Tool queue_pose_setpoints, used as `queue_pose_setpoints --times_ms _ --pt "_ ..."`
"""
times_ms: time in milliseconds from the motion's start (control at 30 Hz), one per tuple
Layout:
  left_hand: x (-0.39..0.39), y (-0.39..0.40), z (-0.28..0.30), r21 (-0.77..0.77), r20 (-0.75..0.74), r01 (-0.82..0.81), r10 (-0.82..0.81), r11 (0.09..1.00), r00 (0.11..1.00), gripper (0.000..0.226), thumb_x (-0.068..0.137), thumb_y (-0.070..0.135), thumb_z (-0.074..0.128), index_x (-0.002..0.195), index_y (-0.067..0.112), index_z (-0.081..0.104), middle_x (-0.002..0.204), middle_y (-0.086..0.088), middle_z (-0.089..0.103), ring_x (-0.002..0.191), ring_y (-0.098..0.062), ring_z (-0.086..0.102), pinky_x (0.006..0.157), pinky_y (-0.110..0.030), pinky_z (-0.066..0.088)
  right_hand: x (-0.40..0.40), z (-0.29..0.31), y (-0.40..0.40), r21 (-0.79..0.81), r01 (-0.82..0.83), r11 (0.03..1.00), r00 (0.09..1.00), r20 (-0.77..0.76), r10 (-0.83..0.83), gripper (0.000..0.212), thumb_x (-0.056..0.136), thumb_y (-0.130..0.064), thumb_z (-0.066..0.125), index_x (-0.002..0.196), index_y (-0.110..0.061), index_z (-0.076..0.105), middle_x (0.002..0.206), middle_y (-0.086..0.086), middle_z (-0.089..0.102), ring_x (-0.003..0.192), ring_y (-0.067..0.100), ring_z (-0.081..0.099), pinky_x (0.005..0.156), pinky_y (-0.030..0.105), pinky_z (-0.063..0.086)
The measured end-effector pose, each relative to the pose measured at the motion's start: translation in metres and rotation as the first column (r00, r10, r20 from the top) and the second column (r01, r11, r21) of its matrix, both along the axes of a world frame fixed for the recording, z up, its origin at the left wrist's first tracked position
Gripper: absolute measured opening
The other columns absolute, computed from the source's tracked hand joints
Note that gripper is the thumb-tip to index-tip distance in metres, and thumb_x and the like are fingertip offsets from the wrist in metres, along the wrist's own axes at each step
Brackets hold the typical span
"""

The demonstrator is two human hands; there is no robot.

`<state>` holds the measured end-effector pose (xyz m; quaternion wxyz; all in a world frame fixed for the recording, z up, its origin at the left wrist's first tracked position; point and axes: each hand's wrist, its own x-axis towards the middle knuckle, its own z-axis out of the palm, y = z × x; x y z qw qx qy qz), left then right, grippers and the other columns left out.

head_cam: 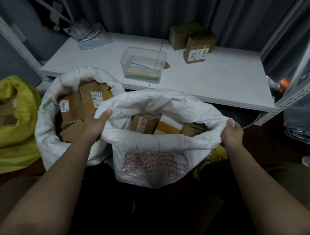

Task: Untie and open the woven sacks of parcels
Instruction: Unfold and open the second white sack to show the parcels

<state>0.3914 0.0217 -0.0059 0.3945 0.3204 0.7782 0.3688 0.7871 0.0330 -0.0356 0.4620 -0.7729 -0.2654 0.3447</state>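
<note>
At the near sack's (163, 140) rolled rim, the left hand (96, 123) and right hand (231, 130) each pinch the cloth on opposite sides, likely stretching the mouth wide so the boxes (145, 123) inside show. Beside it on the left a second sack (49, 123) stands open, then a yellow one (14, 115), all below the table (212, 81).

Red print on the near white sack (153, 164): too blurred to read. Parcels (147, 122) inside mostly hidden by the rolled rim. Fingers of the left hand (96, 122) and right hand (232, 133) tucked behind the fabric. Yellow sack (10, 115) cut off at the left edge. Labels on the far boxes (196, 50) too small to make out.
</note>
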Motion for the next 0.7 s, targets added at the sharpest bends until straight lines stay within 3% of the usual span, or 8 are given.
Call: queue_pose_setpoints --times_ms 100,200,300,367,467,500,567,700 --pt "0.012 -0.005 0.003 0.093 -0.081 0.016 -0.009 0.996 0.997 0.06 0.086 0.052 0.06 0.128 0.01 0.048 0.125 -0.008 0.057 0.113 -0.026 0.055 0.092 -0.034 0.044 -0.006 0.012 -0.008 0.017 -0.177 0.984 0.982 0.072 0.175 0.047 0.094 -0.046 0.052 0.121 -0.008 0.053 0.109 0.005 0.054 0.103 0.022 0.054 0.091 0.036 0.046" --pt "0.017 -0.013 0.004 0.133 -0.139 0.081 -0.062 0.988 0.988 0.046 0.094 0.049 0.048 0.122 0.013 0.053 0.119 -0.005 0.058 0.108 -0.021 0.053 0.091 -0.031 0.037 -0.007 0.02 -0.015 0.056 -0.252 0.966 0.967 -0.011 0.253 0.03 0.085 -0.038 0.069 0.1 -0.015 0.055 0.089 -0.003 0.057 0.079 0.012 0.055 0.07 0.026 0.045" --pt "0.008 -0.019 0.002 0.136 0.005 0.011 -0.012 0.991 1.0 0.036 0.096 0.049 0.044 0.11 0.021 0.06 0.106 -0.001 0.059 0.094 -0.017 0.055 0.092 -0.033 0.041 -0.002 0.024 -0.023 0.106 -0.187 0.977 0.967 -0.156 0.202 0.013 0.088 -0.03 0.067 0.083 -0.018 0.063 0.073 0.0 0.058 0.062 0.012 0.052 0.049 0.019 0.043" --pt "-0.002 -0.024 -0.002 0.042 0.113 -0.09 0.084 0.995 0.99 0.056 0.091 0.061 0.041 0.126 0.019 0.055 0.122 -0.006 0.06 0.108 -0.025 0.057 0.1 -0.041 0.043 0.003 0.022 -0.03 0.057 -0.153 0.987 0.962 -0.222 0.162 0.014 0.091 -0.028 0.063 0.084 -0.016 0.065 0.073 0.001 0.061 0.062 0.013 0.054 0.049 0.019 0.045" --pt "-0.004 -0.032 -0.008 -0.067 0.002 -0.064 0.064 0.996 0.998 0.067 0.093 0.06 0.036 0.129 0.005 0.052 0.126 -0.021 0.057 0.113 -0.035 0.054 0.098 -0.042 0.04 0.006 0.018 -0.038 -0.16 -0.264 0.951 0.959 0.064 0.277 0.017 0.094 -0.024 0.055 0.086 -0.01 0.06 0.084 0.011 0.062 0.081 0.03 0.058 0.061 0.025 0.043" --pt "-0.001 -0.033 -0.007 -0.063 -0.038 -0.035 0.033 0.997 0.999 0.065 0.094 0.058 0.036 0.128 0.004 0.052 0.124 -0.02 0.057 0.108 -0.033 0.054 0.094 -0.039 0.039 0.005 0.019 -0.04 -0.301 -0.294 0.907 0.893 0.253 0.373 0.016 0.092 -0.022 0.052 0.1 -0.009 0.058 0.099 0.016 0.062 0.096 0.034 0.057 0.071 0.03 0.042" --pt "0.004 -0.035 -0.006 -0.02 -0.037 0.019 -0.02 1.0 0.999 0.06 0.095 0.055 0.037 0.132 0.009 0.051 0.128 -0.014 0.056 0.108 -0.027 0.052 0.092 -0.032 0.036 -0.006 0.024 -0.039 -0.437 -0.317 0.841 0.621 0.575 0.533 0.049 0.083 -0.021 0.051 0.13 -0.01 0.047 0.129 0.02 0.052 0.119 0.04 0.046 0.092 0.042 0.04" --pt "0.004 -0.039 -0.007 0.046 0.035 0.06 -0.061 0.997 0.998 0.055 0.096 0.054 0.038 0.135 0.017 0.05 0.134 -0.005 0.053 0.122 -0.022 0.048 0.097 -0.027 0.033 -0.046 0.038 -0.013 -0.243 -0.658 0.713 0.251 0.822 0.512 0.076 0.067 -0.036 0.036 0.138 -0.012 0.047 0.141 0.019 0.044 0.13 0.039 0.039 0.105 0.056 0.032"
